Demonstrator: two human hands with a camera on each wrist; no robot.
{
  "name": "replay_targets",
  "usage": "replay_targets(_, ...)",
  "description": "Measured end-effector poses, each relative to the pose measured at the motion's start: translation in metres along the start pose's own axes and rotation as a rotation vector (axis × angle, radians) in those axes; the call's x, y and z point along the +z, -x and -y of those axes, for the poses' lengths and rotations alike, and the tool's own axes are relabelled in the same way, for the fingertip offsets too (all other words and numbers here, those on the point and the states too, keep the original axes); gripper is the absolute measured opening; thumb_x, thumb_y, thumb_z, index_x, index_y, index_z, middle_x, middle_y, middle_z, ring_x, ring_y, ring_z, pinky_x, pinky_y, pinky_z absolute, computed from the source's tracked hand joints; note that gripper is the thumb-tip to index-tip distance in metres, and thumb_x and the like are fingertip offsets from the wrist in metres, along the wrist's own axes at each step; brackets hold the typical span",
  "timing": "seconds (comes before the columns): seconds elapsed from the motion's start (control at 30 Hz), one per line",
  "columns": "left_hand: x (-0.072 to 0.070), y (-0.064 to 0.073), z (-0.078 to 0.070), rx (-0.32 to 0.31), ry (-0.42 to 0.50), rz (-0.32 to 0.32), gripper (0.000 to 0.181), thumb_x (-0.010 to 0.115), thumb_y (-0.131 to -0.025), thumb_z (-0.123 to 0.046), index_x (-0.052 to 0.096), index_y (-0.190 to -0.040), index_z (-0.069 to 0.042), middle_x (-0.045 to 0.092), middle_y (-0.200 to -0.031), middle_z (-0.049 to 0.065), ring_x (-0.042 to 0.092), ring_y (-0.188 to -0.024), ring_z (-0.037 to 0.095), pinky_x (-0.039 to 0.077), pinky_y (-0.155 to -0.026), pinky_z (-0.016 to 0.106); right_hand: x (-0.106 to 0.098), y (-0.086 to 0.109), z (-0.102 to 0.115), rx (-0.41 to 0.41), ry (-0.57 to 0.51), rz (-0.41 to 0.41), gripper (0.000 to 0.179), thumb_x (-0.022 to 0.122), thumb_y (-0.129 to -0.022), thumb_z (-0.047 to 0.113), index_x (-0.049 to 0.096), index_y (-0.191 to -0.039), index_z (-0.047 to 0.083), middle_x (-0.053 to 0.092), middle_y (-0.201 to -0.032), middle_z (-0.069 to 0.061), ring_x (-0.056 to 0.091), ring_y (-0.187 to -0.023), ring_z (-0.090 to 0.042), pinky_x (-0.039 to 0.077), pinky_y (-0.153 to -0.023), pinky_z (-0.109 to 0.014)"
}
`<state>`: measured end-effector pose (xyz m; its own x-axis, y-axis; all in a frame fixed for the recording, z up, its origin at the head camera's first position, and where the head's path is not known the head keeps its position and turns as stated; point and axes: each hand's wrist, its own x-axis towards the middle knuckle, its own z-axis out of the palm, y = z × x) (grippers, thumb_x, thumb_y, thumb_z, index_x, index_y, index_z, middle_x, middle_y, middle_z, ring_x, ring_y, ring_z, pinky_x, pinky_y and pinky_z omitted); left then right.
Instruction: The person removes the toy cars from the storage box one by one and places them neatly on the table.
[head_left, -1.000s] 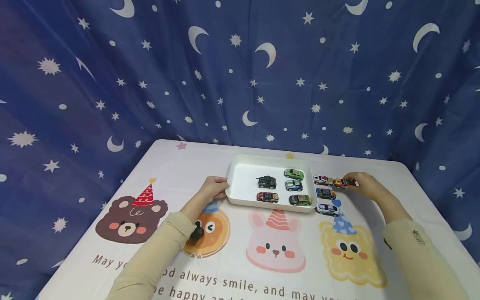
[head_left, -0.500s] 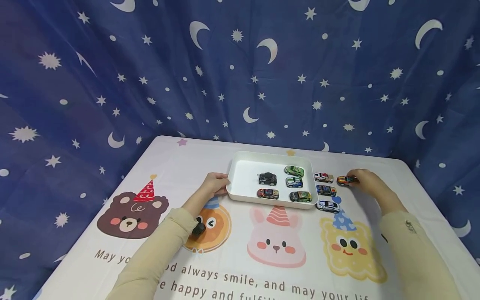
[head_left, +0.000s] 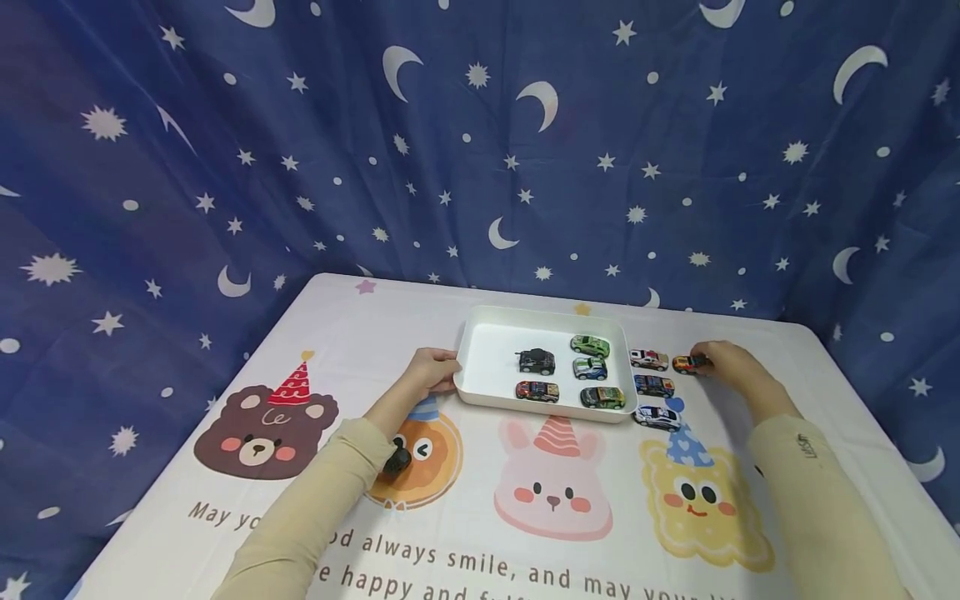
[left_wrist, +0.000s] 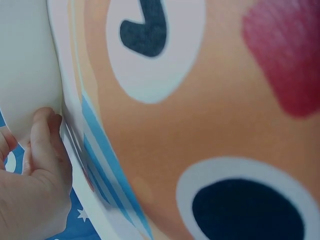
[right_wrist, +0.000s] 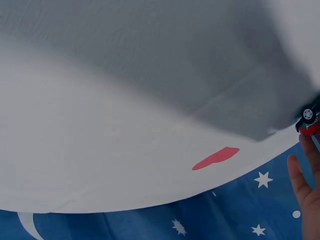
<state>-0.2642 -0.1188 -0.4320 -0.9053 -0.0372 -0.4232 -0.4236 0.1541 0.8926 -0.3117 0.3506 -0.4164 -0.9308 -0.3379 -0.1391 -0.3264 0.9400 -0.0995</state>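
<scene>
My left hand (head_left: 429, 372) grips the left wall of a shallow white tray (head_left: 491, 403); the left wrist view shows the fingers (left_wrist: 44, 132) at its rim. On the right, my right hand (head_left: 726, 367) pinches the rear of an orange-red toy car (head_left: 687, 364) on the table, its back end hidden by the fingers. The right wrist view shows only part of that car (right_wrist: 310, 125), at the edge of the frame. Left of it, along the tray's right side, stand a white-and-red toy car (head_left: 649, 359), a dark blue one (head_left: 654, 385) and a white-and-purple one (head_left: 657, 417).
Inside the tray are a black toy tank (head_left: 536, 361), a red toy car (head_left: 537, 391), a green one (head_left: 590, 345), a white-and-blue one (head_left: 590, 368) and a dark green-orange one (head_left: 602, 397). A printed cloth covers the table (head_left: 390, 333); a starry curtain (head_left: 420, 183) hangs behind.
The right hand has shifted the orange-red car a little to the right, away from the white-and-red one, then slightly back. The left hand stays on the tray.
</scene>
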Motion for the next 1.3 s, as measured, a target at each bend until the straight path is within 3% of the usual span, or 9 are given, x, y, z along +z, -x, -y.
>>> replay_targets(0.33, 0.005, -0.002, -0.003, 0.001, -0.016, 0.003, 0.04, 0.057, -0.088, -0.003, 0.055, -0.127, 0.004, 0.062, -0.118, 0.023, 0.064, -0.074, 0.012, 0.061, -0.071, 0.024, 0.0, 0.005, -0.001, 0.033, 0.037, 0.004, 0.02, 0.067, -0.081, -0.004, 0.062, -0.1, -0.009, 0.066, -0.093, -0.022, 0.061, -0.089, -0.036, 0.051, -0.085, -0.053)
replay_targets(0.63, 0.005, -0.002, -0.007, 0.014, -0.005, 0.016, 0.04, 0.056, -0.088, -0.002, 0.053, -0.128, 0.005, 0.06, -0.122, 0.025, 0.066, -0.081, 0.016, 0.061, -0.075, 0.027, 0.0, 0.011, -0.006, 0.069, -0.025, -0.001, 0.041, 0.067, -0.08, -0.005, 0.053, -0.118, -0.013, 0.059, -0.112, -0.033, 0.053, -0.107, -0.048, 0.044, -0.097, -0.06)
replay_targets(1.0, -0.004, 0.001, 0.001, 0.016, -0.059, 0.0, 0.043, 0.056, -0.089, -0.005, 0.052, -0.13, 0.004, 0.059, -0.122, 0.023, 0.064, -0.071, 0.008, 0.06, -0.07, 0.022, -0.004, 0.016, -0.003, 0.023, -0.011, -0.034, 0.046, 0.07, -0.079, 0.001, 0.053, -0.118, -0.014, 0.054, -0.12, -0.035, 0.049, -0.113, -0.051, 0.042, -0.099, -0.061)
replay_targets(1.3, 0.0, 0.001, 0.001, 0.018, -0.047, 0.017, 0.042, 0.056, -0.089, -0.004, 0.052, -0.129, 0.005, 0.061, -0.119, 0.023, 0.063, -0.069, 0.007, 0.061, -0.07, 0.023, -0.006, 0.026, -0.002, 0.015, -0.03, -0.056, 0.046, 0.07, -0.079, 0.0, 0.052, -0.119, -0.014, 0.056, -0.118, -0.035, 0.051, -0.11, -0.05, 0.044, -0.096, -0.061)
